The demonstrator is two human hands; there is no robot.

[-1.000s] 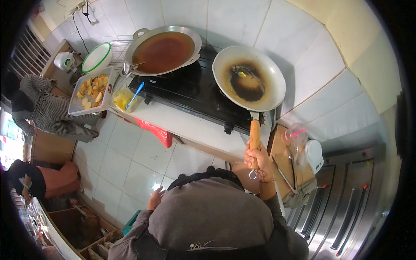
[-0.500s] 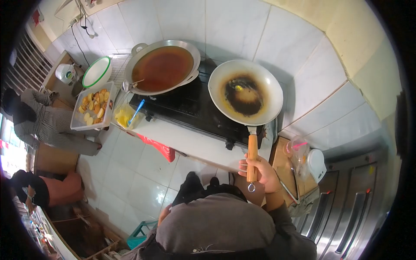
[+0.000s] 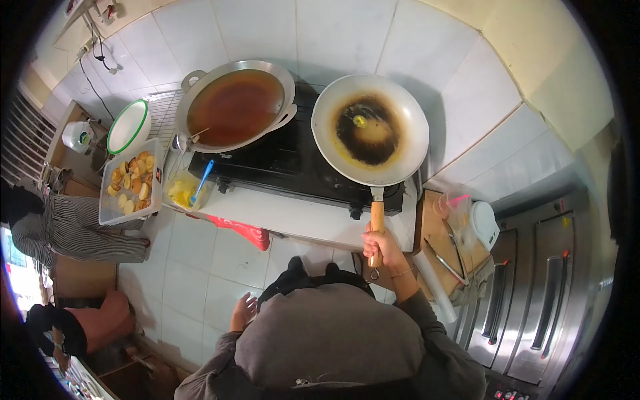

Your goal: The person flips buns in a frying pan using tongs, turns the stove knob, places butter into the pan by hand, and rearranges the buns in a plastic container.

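My right hand [image 3: 384, 245] is wrapped around the wooden handle of a white frying pan [image 3: 410, 143], which sits on the right side of the black gas stove [image 3: 273, 157]. Inside the pan, a small yellow lump [image 3: 360, 121] that looks like butter lies on a dark brown scorched patch. Down by my waist hangs my left hand [image 3: 245, 311], holding nothing, its fingers apart. To the pan's left stands a large metal wok [image 3: 289, 90] of reddish-brown liquid, with a metal utensil resting at its rim.
A clear bin [image 3: 107, 210] of bread pieces and a small tub [image 3: 180, 193] of yellow spread with a blue brush [image 3: 202, 181] stand left of the stove. Tongs [image 3: 443, 260] and a white scale [image 3: 484, 223] are at the right. Two other people are at the left.
My right hand has closed more firmly around the pan handle. My left hand has come further into view beside my body. The whole view has shifted slightly.
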